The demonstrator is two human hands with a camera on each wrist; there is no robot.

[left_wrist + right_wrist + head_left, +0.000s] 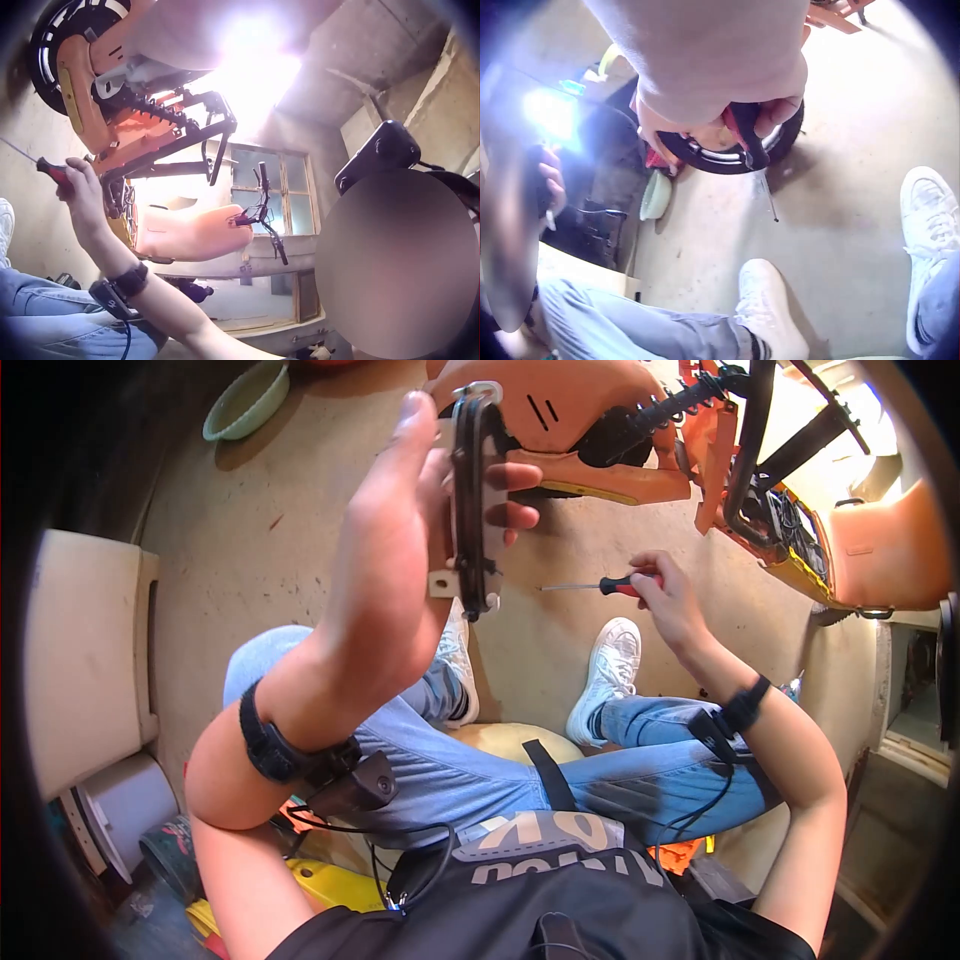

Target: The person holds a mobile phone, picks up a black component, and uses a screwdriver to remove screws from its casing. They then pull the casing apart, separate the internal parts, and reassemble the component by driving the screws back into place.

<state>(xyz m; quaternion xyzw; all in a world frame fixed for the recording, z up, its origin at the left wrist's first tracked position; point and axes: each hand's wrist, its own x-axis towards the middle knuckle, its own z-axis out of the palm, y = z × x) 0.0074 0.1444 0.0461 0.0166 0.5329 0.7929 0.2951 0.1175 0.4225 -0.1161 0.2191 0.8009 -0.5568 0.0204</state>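
My left hand (385, 545) is raised in front of me in the head view, gripping a flat part with a black rim (468, 500). That part is seen edge-on, with a pale tab (442, 584) with a hole at its lower end. Fingertips show on its far side, and the thumb points up. Lower and to the right, my right hand (668, 600) holds a screwdriver (612, 586) by its red and black handle. The thin shaft points left, over the floor and apart from the part. In the right wrist view the screwdriver (750, 135) tilts down, its tip free.
An orange two-wheeled vehicle (570, 410) lies on its side ahead, its black spring shock (640, 435) exposed. Its handlebar (264, 214) shows in the left wrist view. A pale green bowl (245, 402) stands far left, a white box (95, 650) nearer. My white shoes (612, 665) rest on the floor.
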